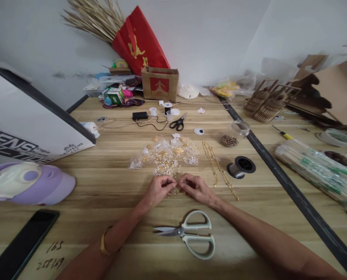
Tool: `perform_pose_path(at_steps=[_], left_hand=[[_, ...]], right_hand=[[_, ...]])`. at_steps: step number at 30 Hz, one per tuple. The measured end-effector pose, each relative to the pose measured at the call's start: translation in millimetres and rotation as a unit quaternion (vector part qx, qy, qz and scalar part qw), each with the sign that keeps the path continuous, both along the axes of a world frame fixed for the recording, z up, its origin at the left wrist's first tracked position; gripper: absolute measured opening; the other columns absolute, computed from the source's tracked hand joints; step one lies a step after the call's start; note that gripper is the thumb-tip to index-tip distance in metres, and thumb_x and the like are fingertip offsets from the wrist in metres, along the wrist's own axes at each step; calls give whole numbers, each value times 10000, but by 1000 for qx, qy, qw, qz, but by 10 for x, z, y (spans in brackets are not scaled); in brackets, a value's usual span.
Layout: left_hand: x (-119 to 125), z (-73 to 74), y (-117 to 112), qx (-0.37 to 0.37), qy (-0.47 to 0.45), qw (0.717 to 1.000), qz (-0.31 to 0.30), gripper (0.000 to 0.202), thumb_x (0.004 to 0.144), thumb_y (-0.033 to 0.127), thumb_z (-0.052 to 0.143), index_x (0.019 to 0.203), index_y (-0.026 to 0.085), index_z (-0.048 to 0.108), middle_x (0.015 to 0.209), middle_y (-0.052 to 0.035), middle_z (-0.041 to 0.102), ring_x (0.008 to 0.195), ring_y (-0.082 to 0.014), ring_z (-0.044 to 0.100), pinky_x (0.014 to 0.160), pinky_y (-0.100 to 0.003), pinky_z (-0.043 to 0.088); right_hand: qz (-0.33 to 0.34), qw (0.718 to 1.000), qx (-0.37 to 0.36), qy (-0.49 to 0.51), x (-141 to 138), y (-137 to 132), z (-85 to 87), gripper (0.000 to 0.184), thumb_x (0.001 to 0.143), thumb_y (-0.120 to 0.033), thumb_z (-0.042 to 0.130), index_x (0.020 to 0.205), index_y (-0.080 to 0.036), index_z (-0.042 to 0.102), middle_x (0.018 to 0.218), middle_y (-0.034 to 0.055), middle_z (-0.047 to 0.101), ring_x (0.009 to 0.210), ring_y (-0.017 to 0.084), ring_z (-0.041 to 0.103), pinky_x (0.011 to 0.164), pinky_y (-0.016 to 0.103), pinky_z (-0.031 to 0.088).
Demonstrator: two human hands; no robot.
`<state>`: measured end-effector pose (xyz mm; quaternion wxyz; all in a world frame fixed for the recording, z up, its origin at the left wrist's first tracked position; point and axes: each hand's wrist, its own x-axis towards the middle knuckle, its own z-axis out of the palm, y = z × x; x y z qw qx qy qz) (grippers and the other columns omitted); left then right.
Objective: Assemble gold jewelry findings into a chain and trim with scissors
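Gap between right hand (195, 188) and scissors (179, 231)

One head-worn cam here, looking forward and down across the light-brown wood-grain desk (103, 186) to the smooth pale-grey wall (214, 42) behind it. It's pretty wide: the bare left hand (162, 188) and bare right hand (196, 189) land near mid-frame, fairly close, with both bare forearms (129, 221) running in from the bottom edge and the wall well back up top.

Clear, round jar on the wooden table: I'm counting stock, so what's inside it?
Small, multicoloured, bead-like pieces cover the bottom of the clear jar; any buried deeper cannot be seen.
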<state>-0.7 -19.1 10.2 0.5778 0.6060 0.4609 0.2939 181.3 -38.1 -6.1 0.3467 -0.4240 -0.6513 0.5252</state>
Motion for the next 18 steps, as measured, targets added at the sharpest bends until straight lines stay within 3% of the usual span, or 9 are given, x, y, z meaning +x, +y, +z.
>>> perform_pose_path(at_steps=[10,18], left_hand=[[-14,-24,22,-44,-44,998,20,211,660,314,673,712,116,619,557,13,585,506,-88,526,516,-206,445],[-10,-33,43,-46,-55,997,22,216,643,311,686,707,121,606,514,34,555,466,-75,502,487,-197,427]], right_hand=[[9,999,30,-8,13,13,7,158,843,-284,514,766,-148,534,620,-24,491,536,79,383,485,190,297],[10,999,32,-6,15,14,-21,137,831,-264,524,760,-148,543,610,-27,493,532,79,392,486,189,302]])
